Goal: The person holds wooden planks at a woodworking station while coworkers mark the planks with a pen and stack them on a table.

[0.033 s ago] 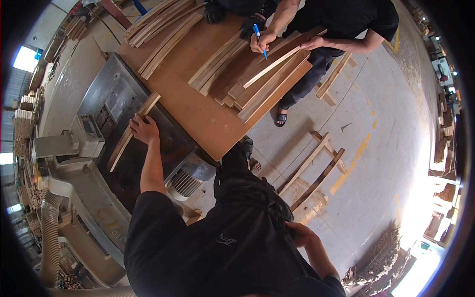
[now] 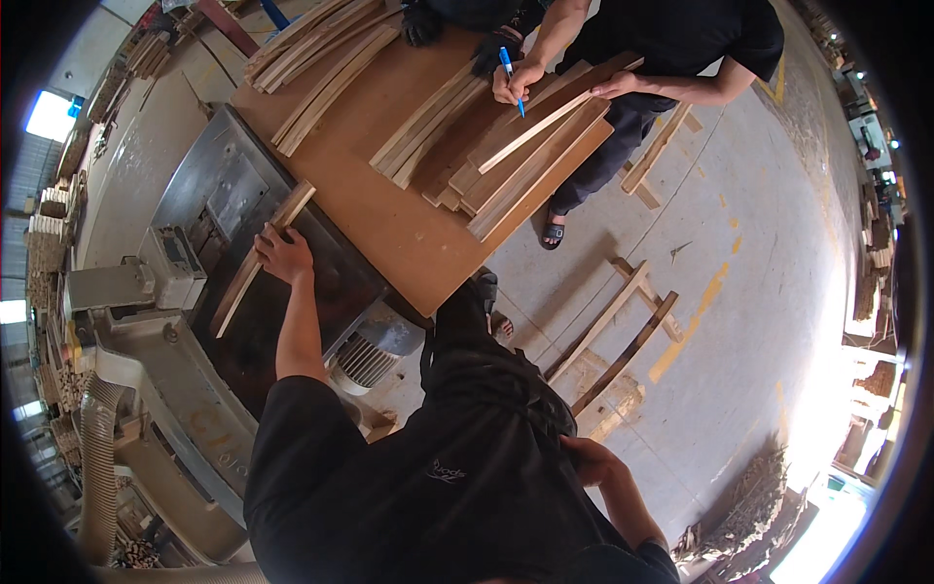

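Observation:
My left hand [image 2: 284, 255] is closed over the middle of a curved wooden strip [image 2: 296, 201], which lies on the dark metal table [image 2: 336, 277] of a machine. One end of that strip points toward the brown board, the other toward the machine's grey housing. My right hand [image 2: 589, 459] rests against my hip at the right, its fingers mostly hidden. Across the brown board [image 2: 375, 229], a person holds a blue pen [image 2: 513, 80] in one hand and steadies a wooden piece [image 2: 545, 127] with the other. Beside them are a second person's dark-gloved hands [image 2: 421, 24].
Curved wooden strips lie in stacks [image 2: 336, 88] on the board. A motor [image 2: 365, 362] sits below the metal table, and a ribbed hose [image 2: 97, 457] hangs at the left. Wooden frames [image 2: 623, 326] stand on the concrete floor to the right.

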`<state>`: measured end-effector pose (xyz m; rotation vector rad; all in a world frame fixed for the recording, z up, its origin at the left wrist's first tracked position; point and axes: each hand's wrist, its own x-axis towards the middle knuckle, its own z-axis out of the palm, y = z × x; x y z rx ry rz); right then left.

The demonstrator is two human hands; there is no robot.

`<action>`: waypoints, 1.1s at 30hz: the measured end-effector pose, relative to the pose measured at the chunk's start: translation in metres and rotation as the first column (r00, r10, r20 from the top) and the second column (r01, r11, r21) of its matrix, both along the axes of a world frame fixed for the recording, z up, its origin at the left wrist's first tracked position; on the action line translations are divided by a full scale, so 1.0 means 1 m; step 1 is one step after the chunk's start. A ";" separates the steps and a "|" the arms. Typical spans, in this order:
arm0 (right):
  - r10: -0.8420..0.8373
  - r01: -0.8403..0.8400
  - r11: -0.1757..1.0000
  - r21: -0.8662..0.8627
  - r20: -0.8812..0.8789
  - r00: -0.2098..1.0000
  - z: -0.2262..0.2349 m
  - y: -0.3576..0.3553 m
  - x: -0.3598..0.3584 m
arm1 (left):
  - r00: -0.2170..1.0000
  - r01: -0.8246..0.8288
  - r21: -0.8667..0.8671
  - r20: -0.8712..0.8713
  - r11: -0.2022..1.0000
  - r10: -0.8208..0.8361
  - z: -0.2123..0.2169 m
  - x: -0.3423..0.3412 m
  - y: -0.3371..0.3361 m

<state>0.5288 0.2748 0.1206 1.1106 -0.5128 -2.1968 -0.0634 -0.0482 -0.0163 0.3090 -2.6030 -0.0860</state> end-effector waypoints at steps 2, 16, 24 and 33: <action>0.007 -0.007 1.000 -0.005 0.007 1.000 0.001 0.001 0.000 | 1.000 0.000 0.001 -0.001 1.000 0.000 0.000 0.000 0.001; -0.013 0.012 1.000 -0.026 -0.033 0.999 -0.009 0.000 0.005 | 1.000 0.003 -0.004 0.017 1.000 -0.003 -0.001 -0.001 -0.002; -0.039 0.038 0.999 -0.038 -0.016 0.999 -0.003 -0.002 0.003 | 0.999 -0.007 0.004 0.036 1.000 0.007 0.002 0.001 0.000; 0.008 -0.008 1.000 -0.008 0.021 1.000 -0.002 -0.002 0.002 | 0.999 -0.021 -0.002 0.041 1.000 0.021 0.000 0.000 -0.001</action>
